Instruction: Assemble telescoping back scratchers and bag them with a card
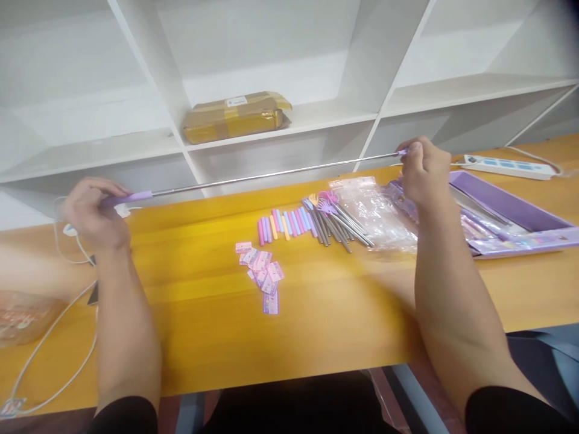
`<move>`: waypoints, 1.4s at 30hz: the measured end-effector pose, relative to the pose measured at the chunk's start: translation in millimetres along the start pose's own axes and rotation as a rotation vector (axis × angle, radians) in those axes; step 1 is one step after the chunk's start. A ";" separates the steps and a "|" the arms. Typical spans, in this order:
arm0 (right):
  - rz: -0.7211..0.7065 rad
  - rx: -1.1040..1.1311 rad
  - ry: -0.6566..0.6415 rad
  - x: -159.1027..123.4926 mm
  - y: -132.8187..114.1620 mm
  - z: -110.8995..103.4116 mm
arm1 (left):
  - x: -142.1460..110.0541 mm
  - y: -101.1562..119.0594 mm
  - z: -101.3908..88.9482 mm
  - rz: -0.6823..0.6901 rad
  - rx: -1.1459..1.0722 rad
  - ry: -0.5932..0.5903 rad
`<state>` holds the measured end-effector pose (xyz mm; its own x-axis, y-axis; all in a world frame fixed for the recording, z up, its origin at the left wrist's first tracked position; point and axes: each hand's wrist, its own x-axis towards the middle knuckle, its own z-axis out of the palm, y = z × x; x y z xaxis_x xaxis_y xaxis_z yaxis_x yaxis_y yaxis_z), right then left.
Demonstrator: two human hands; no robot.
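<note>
A telescopic back scratcher (pixel 271 174) is stretched long between my hands, above the table. My left hand (pixel 97 208) is closed around its purple grip, and my right hand (pixel 425 166) pinches the purple far end, mostly hidden by the fingers. Below it on the table lie several steel back scratcher rods (pixel 339 226) with coloured claw heads. Left of those, a row of pink, purple, blue and orange grip sleeves (pixel 287 223) is laid out. Closer to me is a loose pile of small printed cards (pixel 262 268).
Clear plastic bags (pixel 371 211) lie right of the rods. A purple box (pixel 506 202) with packaged items and a white power strip (pixel 509 166) stand at right. A taped carton (pixel 237 117) rests on the white shelf. White cables (pixel 49 346) and a plastic bag (pixel 27 316) are at left.
</note>
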<state>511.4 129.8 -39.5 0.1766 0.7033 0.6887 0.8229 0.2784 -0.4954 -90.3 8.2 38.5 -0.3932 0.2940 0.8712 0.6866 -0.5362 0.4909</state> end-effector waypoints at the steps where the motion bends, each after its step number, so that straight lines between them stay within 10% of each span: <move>1: -0.031 0.016 0.009 -0.6 -2.6 0.7 | -2.0 2.2 2.4 0.000 -0.004 -0.018; 21: -0.263 0.081 -0.427 -54.4 -78.7 85.9 | -110.8 54.6 79.3 0.261 -0.023 -0.643; 36: -0.225 -0.005 -0.372 -53.9 -104.7 62.0 | -121.6 53.8 82.8 0.189 -0.027 -0.519; 42: -0.270 -0.027 -0.409 -82.9 -148.4 68.4 | -177.2 69.6 92.9 -0.107 -0.290 -0.822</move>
<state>337.7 75.0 -59.3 -0.2672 0.8091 0.5234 0.8247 0.4730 -0.3102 84.0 -7.7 -80.9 0.1947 0.7712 0.6061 0.4453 -0.6201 0.6459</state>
